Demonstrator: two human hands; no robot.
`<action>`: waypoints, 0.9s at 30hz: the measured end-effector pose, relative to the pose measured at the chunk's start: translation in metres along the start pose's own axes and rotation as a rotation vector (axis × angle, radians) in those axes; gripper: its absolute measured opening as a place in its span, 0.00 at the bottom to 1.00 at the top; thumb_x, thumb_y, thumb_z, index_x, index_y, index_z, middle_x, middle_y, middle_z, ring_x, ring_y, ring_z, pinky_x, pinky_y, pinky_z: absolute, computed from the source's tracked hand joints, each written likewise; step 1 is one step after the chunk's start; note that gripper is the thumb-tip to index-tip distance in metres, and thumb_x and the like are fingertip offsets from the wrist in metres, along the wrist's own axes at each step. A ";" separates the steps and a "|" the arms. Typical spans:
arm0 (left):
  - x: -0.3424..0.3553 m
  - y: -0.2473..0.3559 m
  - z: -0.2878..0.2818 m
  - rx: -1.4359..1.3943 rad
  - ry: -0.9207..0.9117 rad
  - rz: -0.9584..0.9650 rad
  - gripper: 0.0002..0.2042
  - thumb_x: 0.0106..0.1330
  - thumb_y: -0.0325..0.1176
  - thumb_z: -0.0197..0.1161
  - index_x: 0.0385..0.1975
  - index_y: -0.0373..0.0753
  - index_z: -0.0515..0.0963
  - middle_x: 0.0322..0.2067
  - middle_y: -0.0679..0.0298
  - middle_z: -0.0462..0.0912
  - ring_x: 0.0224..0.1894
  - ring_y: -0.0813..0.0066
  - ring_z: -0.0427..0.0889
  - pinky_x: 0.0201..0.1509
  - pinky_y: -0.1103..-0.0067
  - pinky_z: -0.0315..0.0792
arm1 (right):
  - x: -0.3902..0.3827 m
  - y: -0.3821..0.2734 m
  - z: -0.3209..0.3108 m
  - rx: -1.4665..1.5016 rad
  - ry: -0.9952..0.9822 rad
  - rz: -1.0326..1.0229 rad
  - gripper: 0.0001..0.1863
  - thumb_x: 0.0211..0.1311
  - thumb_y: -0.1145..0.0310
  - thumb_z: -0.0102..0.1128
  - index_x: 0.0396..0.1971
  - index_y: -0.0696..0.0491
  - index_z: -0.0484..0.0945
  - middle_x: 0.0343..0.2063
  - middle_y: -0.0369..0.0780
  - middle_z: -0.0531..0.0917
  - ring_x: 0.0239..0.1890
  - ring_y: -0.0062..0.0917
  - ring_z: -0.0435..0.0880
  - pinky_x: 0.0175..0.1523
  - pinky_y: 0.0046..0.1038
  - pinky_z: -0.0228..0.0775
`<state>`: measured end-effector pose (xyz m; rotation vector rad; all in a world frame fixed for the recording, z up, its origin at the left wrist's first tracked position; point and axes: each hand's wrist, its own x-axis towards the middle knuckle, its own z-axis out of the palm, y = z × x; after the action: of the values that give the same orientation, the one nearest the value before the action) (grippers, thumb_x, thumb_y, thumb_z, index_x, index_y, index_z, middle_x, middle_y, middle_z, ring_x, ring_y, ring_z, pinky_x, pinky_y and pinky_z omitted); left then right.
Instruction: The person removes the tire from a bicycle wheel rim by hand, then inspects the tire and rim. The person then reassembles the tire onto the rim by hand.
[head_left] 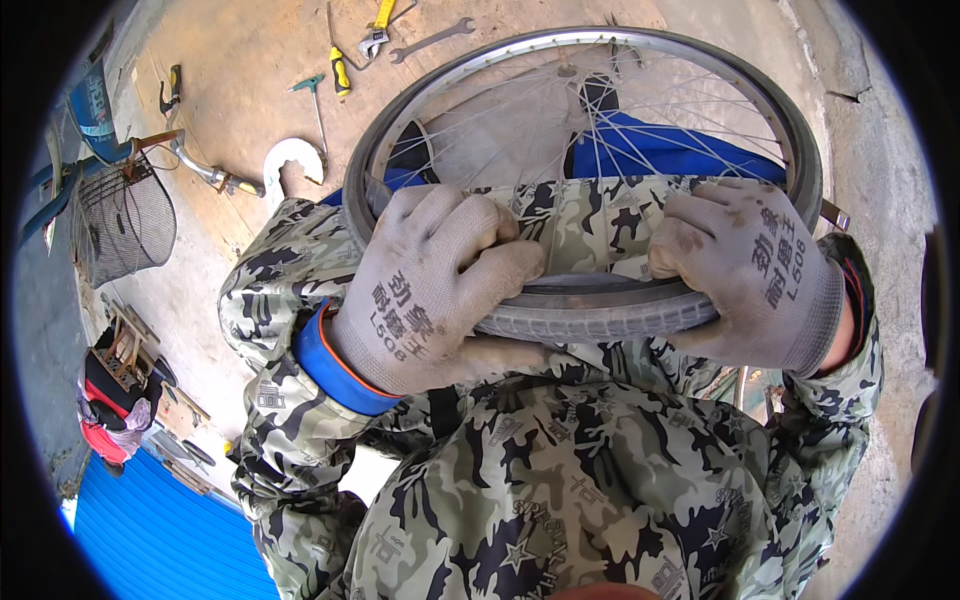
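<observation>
A bicycle wheel with metal spokes and a dark tyre (pixel 590 320) lies across my lap over camouflage clothing. My left hand (pixel 435 285), in a grey knit work glove, is closed round the near left part of the tyre and rim, fingers curled over the inner side. My right hand (pixel 745 275), gloved the same way, is closed round the near right part, its knuckles inside the rim. The parts under both palms are hidden.
On the board (pixel 240 90) lie a wrench (pixel 432 40), yellow-handled screwdriver (pixel 340 75), hex key (pixel 312 100) and white curved piece (pixel 294 160). At left stands a bicycle with a wire basket (pixel 125 215). A person in red (pixel 105 420) is beyond, near blue corrugated sheeting (pixel 150 510).
</observation>
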<state>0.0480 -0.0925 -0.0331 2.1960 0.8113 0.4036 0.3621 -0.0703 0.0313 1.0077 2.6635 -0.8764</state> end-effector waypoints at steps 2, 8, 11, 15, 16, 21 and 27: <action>-0.001 -0.002 0.003 -0.043 -0.022 -0.025 0.41 0.38 0.54 0.86 0.56 0.44 0.82 0.50 0.61 0.76 0.52 0.56 0.78 0.56 0.60 0.69 | 0.001 -0.002 0.002 0.001 0.056 -0.004 0.32 0.36 0.62 0.87 0.43 0.50 0.78 0.38 0.38 0.81 0.42 0.36 0.84 0.53 0.42 0.74; -0.010 0.005 0.010 0.102 0.021 -0.028 0.38 0.39 0.49 0.85 0.56 0.45 0.82 0.54 0.61 0.77 0.55 0.58 0.77 0.59 0.60 0.69 | 0.022 -0.041 0.014 -0.062 0.113 0.037 0.37 0.40 0.62 0.87 0.54 0.51 0.78 0.47 0.39 0.79 0.49 0.35 0.83 0.57 0.40 0.73; -0.016 0.010 0.007 0.114 0.034 -0.088 0.37 0.40 0.46 0.85 0.56 0.46 0.82 0.55 0.62 0.78 0.57 0.58 0.77 0.61 0.59 0.69 | 0.038 -0.063 0.022 -0.098 0.134 0.039 0.42 0.41 0.60 0.87 0.60 0.51 0.76 0.51 0.41 0.78 0.52 0.36 0.82 0.60 0.40 0.73; -0.019 0.011 0.008 0.011 0.035 -0.135 0.39 0.41 0.42 0.86 0.59 0.44 0.80 0.55 0.61 0.78 0.58 0.57 0.78 0.61 0.59 0.69 | 0.047 -0.073 0.022 -0.064 -0.024 0.185 0.45 0.44 0.57 0.88 0.64 0.51 0.73 0.52 0.42 0.77 0.55 0.38 0.82 0.64 0.43 0.73; -0.019 0.010 0.010 0.003 0.039 -0.134 0.40 0.40 0.42 0.86 0.59 0.43 0.80 0.55 0.61 0.78 0.58 0.57 0.78 0.61 0.59 0.69 | 0.047 -0.072 0.021 -0.068 -0.059 0.202 0.45 0.45 0.57 0.88 0.64 0.50 0.73 0.53 0.42 0.77 0.55 0.38 0.82 0.65 0.43 0.72; -0.022 -0.001 0.018 0.011 0.130 -0.078 0.46 0.39 0.43 0.87 0.66 0.41 0.77 0.53 0.61 0.79 0.56 0.57 0.79 0.60 0.59 0.69 | 0.046 -0.060 0.027 0.011 0.001 0.126 0.42 0.47 0.57 0.88 0.61 0.50 0.73 0.53 0.42 0.77 0.56 0.39 0.82 0.67 0.45 0.71; -0.026 -0.008 0.026 0.030 0.134 -0.061 0.46 0.38 0.46 0.84 0.66 0.42 0.78 0.49 0.62 0.80 0.51 0.57 0.80 0.59 0.60 0.71 | 0.040 -0.047 0.030 0.054 0.010 0.088 0.36 0.49 0.58 0.87 0.55 0.49 0.75 0.49 0.42 0.80 0.53 0.41 0.84 0.63 0.45 0.74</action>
<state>0.0378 -0.1195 -0.0572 2.1837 0.9603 0.5151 0.2999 -0.0935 0.0153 1.1346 2.5947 -0.9326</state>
